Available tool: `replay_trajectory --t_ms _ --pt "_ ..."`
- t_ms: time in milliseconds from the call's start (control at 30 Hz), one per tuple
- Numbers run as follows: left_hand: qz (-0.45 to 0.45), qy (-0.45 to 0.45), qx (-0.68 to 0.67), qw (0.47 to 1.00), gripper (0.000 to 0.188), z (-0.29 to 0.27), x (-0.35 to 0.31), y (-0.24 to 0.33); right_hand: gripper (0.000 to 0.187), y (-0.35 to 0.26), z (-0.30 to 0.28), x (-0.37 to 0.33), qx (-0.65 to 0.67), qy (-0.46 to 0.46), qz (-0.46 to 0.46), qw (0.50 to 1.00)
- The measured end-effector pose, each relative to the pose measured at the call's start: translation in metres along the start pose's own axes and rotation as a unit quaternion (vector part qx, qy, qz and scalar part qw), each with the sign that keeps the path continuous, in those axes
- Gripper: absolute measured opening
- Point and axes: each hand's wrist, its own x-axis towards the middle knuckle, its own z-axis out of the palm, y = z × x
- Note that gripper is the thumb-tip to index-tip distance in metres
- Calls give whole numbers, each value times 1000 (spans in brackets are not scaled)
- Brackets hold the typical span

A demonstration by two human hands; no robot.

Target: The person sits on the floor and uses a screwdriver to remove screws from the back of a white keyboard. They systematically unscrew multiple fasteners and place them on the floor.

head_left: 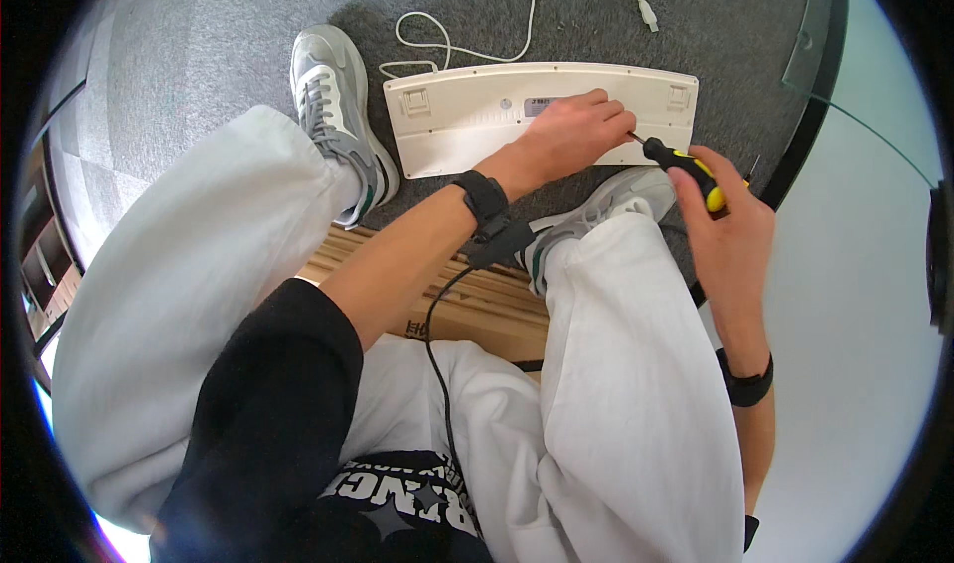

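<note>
A white keyboard (447, 126) lies face down on the grey carpet, its underside and two fold-out feet showing. My right hand (730, 220) grips a black and yellow screwdriver (686, 166), its shaft pointing left toward my left hand. Over the right half of the keyboard, my left hand (576, 138) has its fingers curled together at the screwdriver's tip. What those fingers hold, if anything, is hidden, and so is the exact spot where the tip rests. A thin metal shaft (753, 165) sticks up just beyond my right hand.
From the keyboard's far left edge runs a white cable (477, 56); its plug (648, 14) lies farther back. My shoes (333, 96) flank the keyboard. Brown cardboard (487, 310) lies beneath my legs. A black cord (434, 315) hangs from my left wrist. Glass panels stand at right.
</note>
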Motion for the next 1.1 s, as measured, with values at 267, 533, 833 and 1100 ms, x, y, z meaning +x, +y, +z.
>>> replay_trajectory --t_ms 267,533,833,1100 --pt "-49 -36 -50 997 32 -12 -13 -9 30 5 11 -8 -5 2 -219 976" --pt "-169 -51 -135 975 42 -28 -6 -10 51 17 -7 3 -119 5 -264 957" --pt "-3 3 -65 998 24 -6 0 14 47 11 -9 2 -41 -123 88 988" --pt "7 43 -60 997 31 -5 1 19 17 16 6 -2 -8 67 -176 982"
